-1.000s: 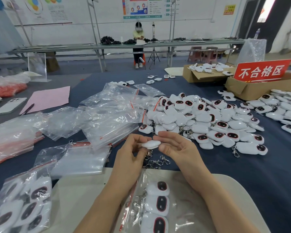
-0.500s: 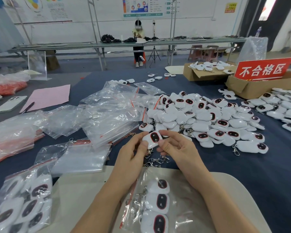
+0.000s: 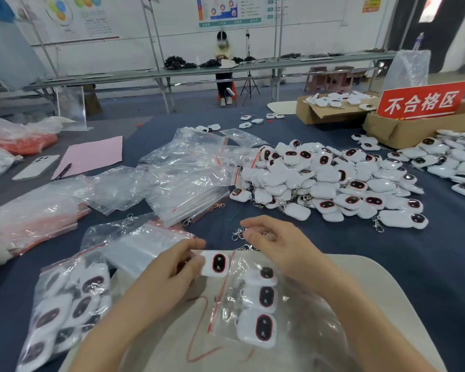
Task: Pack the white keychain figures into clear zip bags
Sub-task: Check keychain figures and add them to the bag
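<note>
My left hand (image 3: 169, 275) pinches a white keychain figure (image 3: 217, 263) by its left edge, dark face up, right at the red zip mouth of a clear zip bag (image 3: 301, 315). That bag lies on a beige board (image 3: 371, 285) and holds three figures in a column. My right hand (image 3: 277, 245) hovers just above the bag's top edge with fingers loosely curled and nothing visible in them. A big heap of loose figures (image 3: 330, 178) lies to the right on the blue cloth.
Empty zip bags (image 3: 183, 178) are piled at centre left, and a filled bag (image 3: 65, 304) lies at the lower left. Loose key rings (image 3: 238, 233) sit by my right fingers. Cardboard boxes (image 3: 403, 130) with a red sign stand at the far right. A phone, pen and pink sheet lie at the left.
Both hands held the figure up between them before. Now the left hand alone has brought it down to the bag's mouth, and the right hand has let go.
</note>
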